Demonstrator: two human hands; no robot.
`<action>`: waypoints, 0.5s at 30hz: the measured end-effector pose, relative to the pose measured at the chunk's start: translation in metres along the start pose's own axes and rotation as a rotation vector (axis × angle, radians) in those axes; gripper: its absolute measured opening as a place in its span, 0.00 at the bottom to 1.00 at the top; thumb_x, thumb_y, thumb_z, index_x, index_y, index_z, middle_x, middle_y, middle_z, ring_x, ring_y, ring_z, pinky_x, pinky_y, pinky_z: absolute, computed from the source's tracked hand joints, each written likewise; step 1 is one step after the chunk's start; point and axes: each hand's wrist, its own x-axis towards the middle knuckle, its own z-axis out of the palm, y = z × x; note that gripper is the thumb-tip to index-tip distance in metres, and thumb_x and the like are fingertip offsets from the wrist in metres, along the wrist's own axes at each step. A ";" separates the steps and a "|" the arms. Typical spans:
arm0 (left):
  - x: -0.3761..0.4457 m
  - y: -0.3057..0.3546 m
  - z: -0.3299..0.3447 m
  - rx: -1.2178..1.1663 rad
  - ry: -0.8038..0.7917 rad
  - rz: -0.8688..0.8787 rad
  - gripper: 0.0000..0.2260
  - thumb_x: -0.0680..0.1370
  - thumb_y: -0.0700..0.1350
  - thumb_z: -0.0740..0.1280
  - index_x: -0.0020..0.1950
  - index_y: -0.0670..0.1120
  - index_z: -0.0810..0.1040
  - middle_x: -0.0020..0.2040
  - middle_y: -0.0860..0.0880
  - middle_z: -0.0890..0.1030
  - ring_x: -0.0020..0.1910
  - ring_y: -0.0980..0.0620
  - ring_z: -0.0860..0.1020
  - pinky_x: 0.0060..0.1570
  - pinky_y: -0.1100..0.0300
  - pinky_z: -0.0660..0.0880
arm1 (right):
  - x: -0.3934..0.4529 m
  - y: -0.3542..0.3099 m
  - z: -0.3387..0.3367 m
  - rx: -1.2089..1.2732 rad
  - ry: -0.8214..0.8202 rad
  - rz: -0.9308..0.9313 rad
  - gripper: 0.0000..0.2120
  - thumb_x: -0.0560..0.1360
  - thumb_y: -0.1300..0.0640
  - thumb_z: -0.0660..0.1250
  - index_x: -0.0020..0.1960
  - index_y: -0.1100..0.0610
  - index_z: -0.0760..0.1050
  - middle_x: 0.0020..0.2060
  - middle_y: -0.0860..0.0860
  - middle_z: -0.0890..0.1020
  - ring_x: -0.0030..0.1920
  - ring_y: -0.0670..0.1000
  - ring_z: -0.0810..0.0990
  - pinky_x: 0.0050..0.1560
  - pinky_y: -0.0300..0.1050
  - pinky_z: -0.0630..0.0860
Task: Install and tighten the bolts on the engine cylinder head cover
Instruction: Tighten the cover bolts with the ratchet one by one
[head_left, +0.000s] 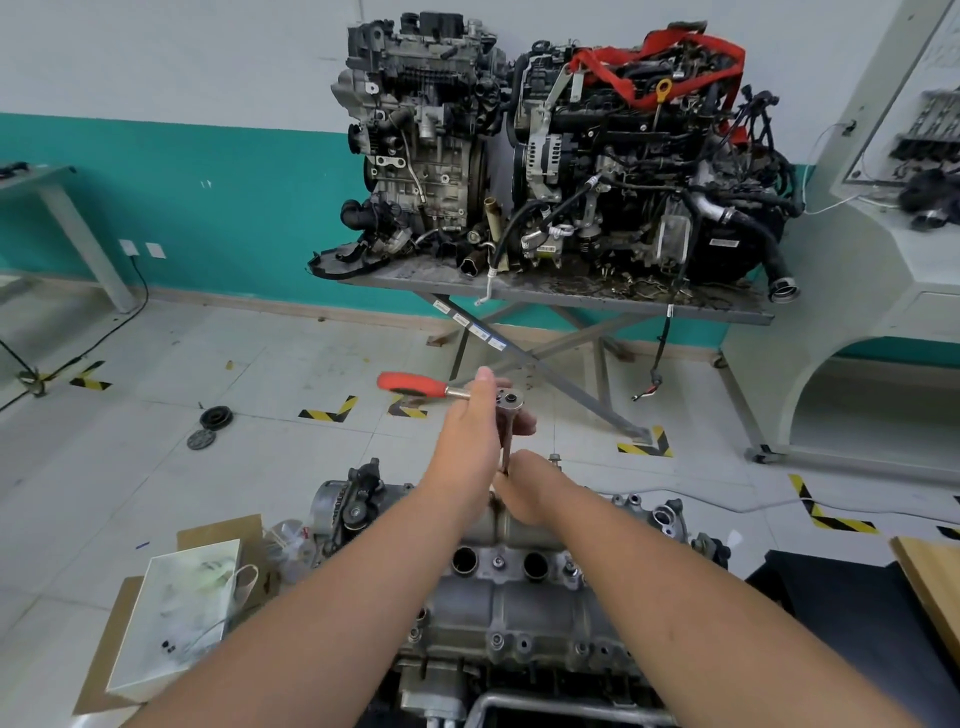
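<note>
The grey engine cylinder head cover (519, 597) lies below me, with round plug holes and several bolts along its edges. A ratchet wrench (415, 385) with a red handle stands upright on a long extension bar at the cover's far end. My left hand (470, 447) grips the ratchet at its head. My right hand (530, 486) pinches the lower end of the extension bar just above the cover. The socket tip and the bolt under it are hidden by my fingers. A loose bolt (556, 459) stands at the cover's far edge.
A white plastic bag (176, 613) lies on flattened cardboard (104, 649) to the left. Two engines sit on a scissor-lift table (571, 296) ahead. A black pulley (217, 417) and disc lie on the tiled floor. A wooden board (935, 587) is at right.
</note>
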 end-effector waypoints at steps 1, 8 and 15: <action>0.002 0.004 -0.005 0.055 -0.063 0.005 0.23 0.77 0.64 0.52 0.54 0.49 0.78 0.41 0.46 0.86 0.45 0.50 0.85 0.60 0.43 0.76 | -0.001 0.000 -0.001 0.019 -0.003 0.006 0.13 0.83 0.53 0.55 0.53 0.60 0.75 0.50 0.56 0.80 0.49 0.56 0.76 0.51 0.48 0.71; 0.015 0.040 -0.030 0.368 -0.349 -0.164 0.18 0.84 0.59 0.53 0.52 0.48 0.76 0.46 0.50 0.87 0.47 0.55 0.84 0.57 0.50 0.76 | 0.000 0.003 0.002 -0.001 0.015 -0.052 0.16 0.83 0.54 0.56 0.36 0.53 0.64 0.37 0.52 0.74 0.43 0.57 0.73 0.45 0.46 0.67; 0.009 0.059 -0.002 0.976 -0.234 0.134 0.11 0.84 0.48 0.53 0.50 0.45 0.72 0.42 0.47 0.83 0.38 0.51 0.78 0.38 0.55 0.73 | 0.002 0.002 0.004 -0.047 0.015 -0.057 0.18 0.83 0.53 0.56 0.35 0.53 0.62 0.32 0.50 0.69 0.38 0.55 0.69 0.43 0.46 0.64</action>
